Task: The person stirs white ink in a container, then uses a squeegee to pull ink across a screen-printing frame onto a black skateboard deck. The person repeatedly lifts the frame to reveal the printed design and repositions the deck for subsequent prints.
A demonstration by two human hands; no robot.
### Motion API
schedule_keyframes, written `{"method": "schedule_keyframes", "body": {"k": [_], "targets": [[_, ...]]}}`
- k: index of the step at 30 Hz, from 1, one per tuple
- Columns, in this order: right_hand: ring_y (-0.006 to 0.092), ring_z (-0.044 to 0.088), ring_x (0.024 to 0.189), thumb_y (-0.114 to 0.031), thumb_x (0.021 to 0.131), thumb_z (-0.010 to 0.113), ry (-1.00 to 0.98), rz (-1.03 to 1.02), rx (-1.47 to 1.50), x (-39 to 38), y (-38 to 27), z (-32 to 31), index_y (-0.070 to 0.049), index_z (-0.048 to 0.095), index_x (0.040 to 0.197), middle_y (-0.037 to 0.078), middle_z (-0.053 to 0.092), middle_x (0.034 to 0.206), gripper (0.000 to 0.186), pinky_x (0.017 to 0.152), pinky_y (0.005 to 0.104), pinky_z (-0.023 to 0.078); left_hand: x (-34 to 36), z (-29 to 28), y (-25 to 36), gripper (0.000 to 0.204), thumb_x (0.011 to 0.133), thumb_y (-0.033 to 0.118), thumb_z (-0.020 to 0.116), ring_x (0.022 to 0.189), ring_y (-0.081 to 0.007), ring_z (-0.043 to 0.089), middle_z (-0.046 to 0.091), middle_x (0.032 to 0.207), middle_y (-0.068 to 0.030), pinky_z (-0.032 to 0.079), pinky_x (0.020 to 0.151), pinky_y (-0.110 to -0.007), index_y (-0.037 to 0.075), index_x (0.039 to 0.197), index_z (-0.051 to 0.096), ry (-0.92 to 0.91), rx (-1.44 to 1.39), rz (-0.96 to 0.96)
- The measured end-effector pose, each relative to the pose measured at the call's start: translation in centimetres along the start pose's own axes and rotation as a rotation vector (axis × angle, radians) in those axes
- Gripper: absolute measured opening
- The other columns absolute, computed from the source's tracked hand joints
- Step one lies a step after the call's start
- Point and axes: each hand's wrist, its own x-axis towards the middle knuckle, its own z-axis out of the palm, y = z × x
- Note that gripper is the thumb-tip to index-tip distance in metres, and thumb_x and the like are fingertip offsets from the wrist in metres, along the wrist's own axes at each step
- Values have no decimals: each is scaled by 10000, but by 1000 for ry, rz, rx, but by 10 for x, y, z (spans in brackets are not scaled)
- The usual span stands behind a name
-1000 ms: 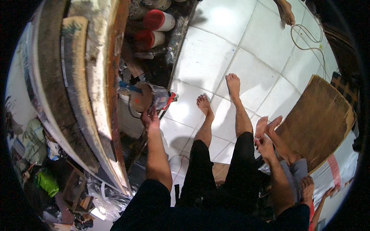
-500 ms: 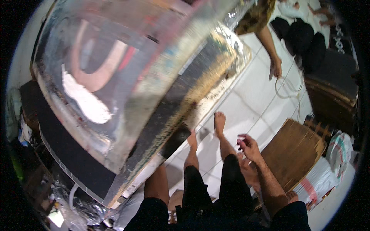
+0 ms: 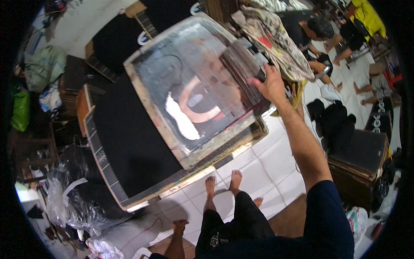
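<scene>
right hand (image 3: 271, 84) moved to edge of screen (image 3: 194, 73) (floor (image 3: 272, 160) opens alongside)

Uneven light. White floor tiles (image 3: 280, 149) bright, soft-shadowed; lower left dimmer. Sheen across framed screen (image 3: 185, 77). Fisheye bends outer edges; 4 corners black. Slight blur, grain.

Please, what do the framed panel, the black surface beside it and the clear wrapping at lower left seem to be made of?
Framed panel: possibly mesh or film, semi-glossy, because it carries a soft shine; its stained rim may be wood or metal.
Black surface: probably fabric, matte, as it reflects little light.
Clear wrapping: most likely thin plastic, glossy, shown by crinkles and highlights.
</scene>
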Motion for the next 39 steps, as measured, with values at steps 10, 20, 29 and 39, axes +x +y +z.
{"method": "schedule_keyframes", "body": {"k": [10, 20, 29, 39], "targets": [[450, 670, 1084, -301, 830, 811, -225, 216, 41, 30, -47, 7, -1, 590, 1274, 256, 716, 1121, 579, 895, 498, 528, -159, -123, 49, 375, 875, 293, 657, 802, -316, 710, 735, 1043, -181, 583, 678, -489, 23, 1130, 705, 800, 951, -212], [442, 687, 1022, -296, 835, 787, -195, 200, -133, -41, -173, 40, -79, 588, 1278, 230, 724, 1078, 532, 862, 524, 539, -37, -255, 268, 289, 823, 293, 686, 688, -368, 682, 734, 816, -166, 548, 655, -500, 17, 856, 762, 1315, 519, 833], [410, 698, 1039, -314, 801, 797, -344, 326, -468, -27, -201, 54, -44, 630, 1205, 227, 723, 1100, 513, 887, 503, 560, 93, -267, 604, 241, 888, 133, 720, 838, -267, 730, 783, 997, -135, 598, 787, -407, 0, 1082, 771, 844, 898, 1153], [407, 705, 1032, -380, 772, 814, -296, 356, -371, -36, -198, 61, -52, 638, 1196, 210, 733, 1077, 565, 864, 517, 570, 98, 9, 699, 541, 1007, 42, 649, 1326, -275, 570, 540, 1502, -216, 468, 1100, -374, -77, 1500, 458, 122, 706, 1333]]}}
